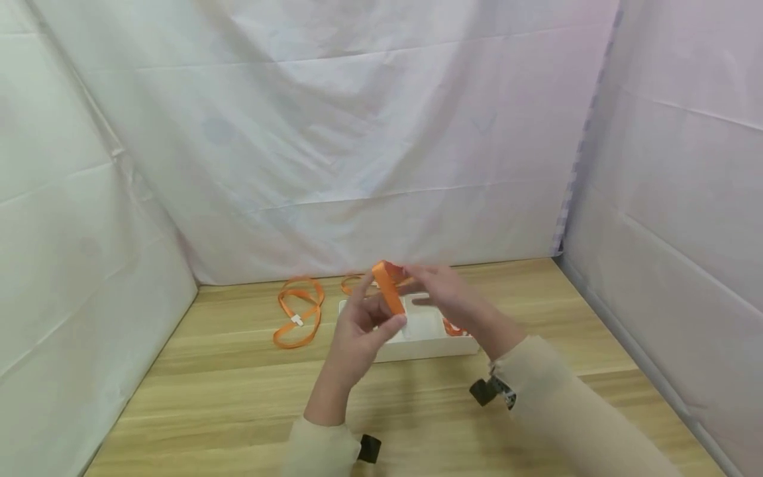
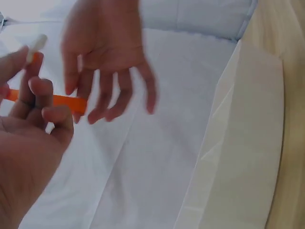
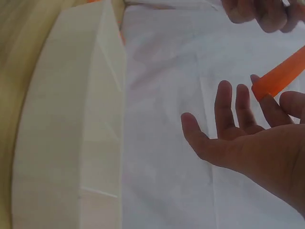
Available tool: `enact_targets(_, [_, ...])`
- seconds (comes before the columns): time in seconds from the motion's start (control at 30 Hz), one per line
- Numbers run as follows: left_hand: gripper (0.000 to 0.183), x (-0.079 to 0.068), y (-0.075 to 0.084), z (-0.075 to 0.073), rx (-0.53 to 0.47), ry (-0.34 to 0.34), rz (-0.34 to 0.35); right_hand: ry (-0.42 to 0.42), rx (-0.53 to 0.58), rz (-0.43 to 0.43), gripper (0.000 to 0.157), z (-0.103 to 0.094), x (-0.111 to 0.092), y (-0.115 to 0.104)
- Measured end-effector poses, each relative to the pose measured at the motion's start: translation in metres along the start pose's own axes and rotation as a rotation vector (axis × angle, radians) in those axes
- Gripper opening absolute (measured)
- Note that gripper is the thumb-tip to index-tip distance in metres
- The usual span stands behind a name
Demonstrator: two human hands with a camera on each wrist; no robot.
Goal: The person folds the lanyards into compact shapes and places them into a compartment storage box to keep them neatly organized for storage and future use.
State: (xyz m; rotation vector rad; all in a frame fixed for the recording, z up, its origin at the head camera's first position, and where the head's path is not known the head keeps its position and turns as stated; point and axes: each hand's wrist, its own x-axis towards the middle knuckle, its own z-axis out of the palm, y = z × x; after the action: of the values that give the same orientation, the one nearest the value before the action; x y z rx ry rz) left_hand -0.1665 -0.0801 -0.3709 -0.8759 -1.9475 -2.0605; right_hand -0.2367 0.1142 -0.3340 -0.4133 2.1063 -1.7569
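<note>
The head camera has the left hand (image 1: 356, 331) pinching an orange lanyard (image 1: 387, 288) between thumb and fingers, raised over the box. The right hand (image 1: 453, 298) touches the far end of its folded band, fingers loosely spread; from the right wrist the band lies across its index finger. In the left wrist view a small white piece (image 2: 38, 43) pokes up at the left fingertips, blurred. The ribbon looks flat, smooth and faintly shiny.

Below sits the white box (image 1: 426, 349), shallow, straight-walled and split into compartments, with a coiled orange strap (image 1: 454, 328) in its right part. Behind it, partly covered by the hands, lies a second orange loop (image 1: 344, 285). Well off to the left, a loose lanyard (image 1: 318, 308) curls in a figure eight with a white clip (image 1: 297, 320) near its middle.

Everything rests on a tabletop (image 1: 238, 371) of pale, streaky wood grain. Creased white cloth (image 1: 381, 132) hangs round three sides, a blue checked edging (image 1: 569, 192) down the right corner. Cream sleeves (image 1: 572, 397) end at the wrists beside small black blocks (image 1: 369, 449).
</note>
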Motion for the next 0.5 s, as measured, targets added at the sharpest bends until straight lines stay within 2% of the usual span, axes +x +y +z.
enact_targets(0.1, [0.080, 0.006, 0.001, -0.011, 0.026, 0.096, -0.119, 0.021, -0.014, 0.020, 0.049, 0.012, -0.005, 0.019])
enact_targets(0.2, [0.081, 0.010, -0.002, -0.018, 0.043, 0.164, -0.201, 0.046, -0.025, 0.007, 0.048, 0.024, -0.010, 0.030])
enact_targets(0.33, [0.083, 0.009, -0.007, -0.021, 0.073, 0.205, -0.249, 0.075, -0.083, -0.058, 0.041, 0.036, -0.013, 0.040])
enact_targets(0.5, [0.087, 0.007, -0.011, -0.020, 0.040, 0.231, -0.272, 0.108, -0.137, -0.173, 0.034, 0.041, -0.013, 0.050])
